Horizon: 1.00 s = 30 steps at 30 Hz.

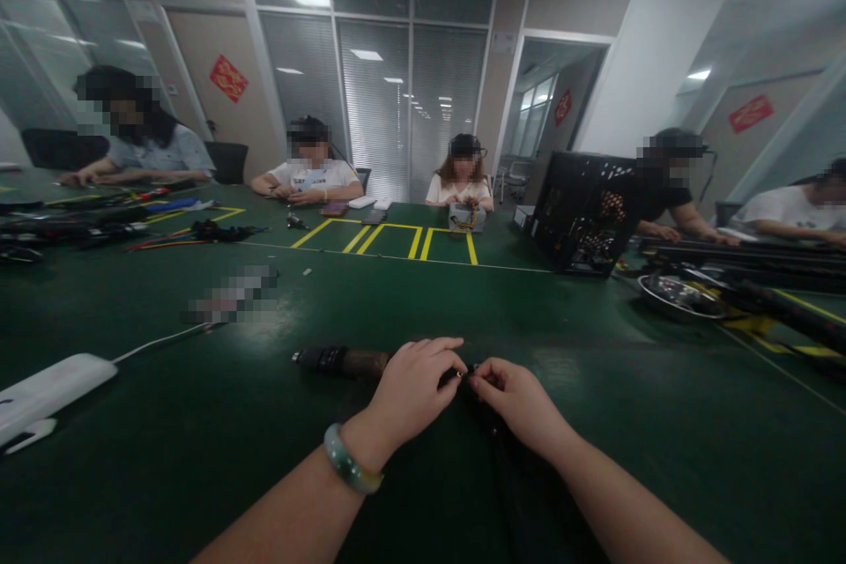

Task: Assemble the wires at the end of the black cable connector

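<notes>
My left hand (416, 379), with a bangle (350, 458) on the wrist, is closed in a pinch at the middle of the table. A tiny gold-coloured glint shows at its fingertips, too small to name. Just to the right, my right hand (515, 401) pinches thumb against fingers; what it holds is hidden. The two sets of fingertips almost meet. A dark, long object (489, 423) lies beneath and between the hands, its kind unclear against the dark table. Left of my left hand lies a dark power drill (340, 361), its chuck pointing left and its rear end covered by the hand.
A white power strip (59, 392) with a cable lies at the left. Wires (198, 233) are farther back. A black computer case (582, 211) stands back right, near a metal bowl (680, 295) and black parts. Several people sit around the green table (410, 300), marked with yellow tape.
</notes>
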Tool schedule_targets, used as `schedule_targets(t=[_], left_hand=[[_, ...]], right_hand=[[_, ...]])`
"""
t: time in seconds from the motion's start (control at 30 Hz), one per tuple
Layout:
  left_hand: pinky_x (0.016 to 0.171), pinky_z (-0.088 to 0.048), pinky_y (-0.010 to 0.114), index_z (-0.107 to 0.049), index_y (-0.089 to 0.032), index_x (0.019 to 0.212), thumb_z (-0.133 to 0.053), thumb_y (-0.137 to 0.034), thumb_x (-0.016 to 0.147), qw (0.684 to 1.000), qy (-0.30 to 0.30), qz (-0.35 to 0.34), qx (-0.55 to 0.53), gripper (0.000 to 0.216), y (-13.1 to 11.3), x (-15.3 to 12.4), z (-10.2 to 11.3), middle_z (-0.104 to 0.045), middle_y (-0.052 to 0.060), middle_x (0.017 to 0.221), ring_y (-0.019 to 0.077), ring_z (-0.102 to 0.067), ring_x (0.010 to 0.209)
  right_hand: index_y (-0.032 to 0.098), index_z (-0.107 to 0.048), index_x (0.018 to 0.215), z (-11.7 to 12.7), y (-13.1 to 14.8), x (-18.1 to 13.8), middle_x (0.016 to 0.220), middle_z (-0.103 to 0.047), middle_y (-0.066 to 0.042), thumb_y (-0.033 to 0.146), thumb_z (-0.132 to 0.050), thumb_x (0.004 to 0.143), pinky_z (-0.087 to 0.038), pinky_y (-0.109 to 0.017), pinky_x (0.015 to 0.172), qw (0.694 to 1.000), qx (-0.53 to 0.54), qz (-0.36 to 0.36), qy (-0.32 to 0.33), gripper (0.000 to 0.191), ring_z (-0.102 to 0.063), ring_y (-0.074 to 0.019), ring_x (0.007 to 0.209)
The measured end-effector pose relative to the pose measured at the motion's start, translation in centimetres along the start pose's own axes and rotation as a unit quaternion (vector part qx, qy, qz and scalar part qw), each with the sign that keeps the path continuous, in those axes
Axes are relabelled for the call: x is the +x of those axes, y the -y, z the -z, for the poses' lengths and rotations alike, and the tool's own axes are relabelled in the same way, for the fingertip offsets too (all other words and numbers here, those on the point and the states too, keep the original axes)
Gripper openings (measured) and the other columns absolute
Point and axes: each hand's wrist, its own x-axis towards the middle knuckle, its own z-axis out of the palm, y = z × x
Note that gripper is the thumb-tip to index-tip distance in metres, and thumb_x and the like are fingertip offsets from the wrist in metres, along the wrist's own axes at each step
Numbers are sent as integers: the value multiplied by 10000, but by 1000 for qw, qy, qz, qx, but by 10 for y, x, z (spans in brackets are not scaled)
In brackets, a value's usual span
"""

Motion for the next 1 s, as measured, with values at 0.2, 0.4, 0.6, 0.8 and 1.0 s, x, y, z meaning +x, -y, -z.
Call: schedule_targets(t=[0.2, 0.4, 0.6, 0.8, 1.0], left_hand=[[948, -413, 433, -621, -250, 1026, -571, -224, 852, 1000, -11, -4, 4, 182, -2, 0, 0, -565, 12, 1290, 230, -533, 1140], [952, -407, 435, -633, -242, 968, -547, -291, 886, 1000, -5, 1, 4, 129, -2, -1, 1, -577, 16, 1271, 232, -529, 1140], [884, -433, 393, -626, -263, 1015, -551, -220, 875, 1000, 18, -8, 6, 165, -2, 0, 2, -653, -4, 1074, 210, -566, 1020], [874, -431, 389, -610, -252, 1060, -542, -205, 868, 1000, 14, -9, 12, 209, -1, 0, 0, -646, 11, 1067, 216, -560, 1009], [861, -435, 387, -594, -240, 1058, -553, -263, 868, 1000, 1, 1, 5, 196, -3, 0, 2, -645, 20, 1038, 219, -571, 981]], right_hand=[[183, -641, 850, -1, -2, 1, 757, -674, -2, 336, -556, 871, -426, -224, 604, 1000, 6, 2, -5, 176, -615, -148, 675], [190, -649, 853, -1, -2, 1, 762, -675, 1, 345, -562, 869, -426, -224, 597, 1000, 7, 1, -4, 178, -615, -147, 675], [194, -645, 851, 0, 1, 0, 760, -675, 3, 344, -561, 869, -434, -225, 588, 1000, 7, -5, -3, 172, -627, -152, 683], [200, -643, 855, 1, 3, -1, 761, -675, 5, 350, -565, 869, -443, -225, 575, 1000, 23, -18, 7, 169, -624, -152, 669], [191, -640, 857, 1, 2, -2, 755, -662, 2, 356, -558, 870, -428, -214, 556, 1000, 15, -9, 2, 185, -612, -148, 665]])
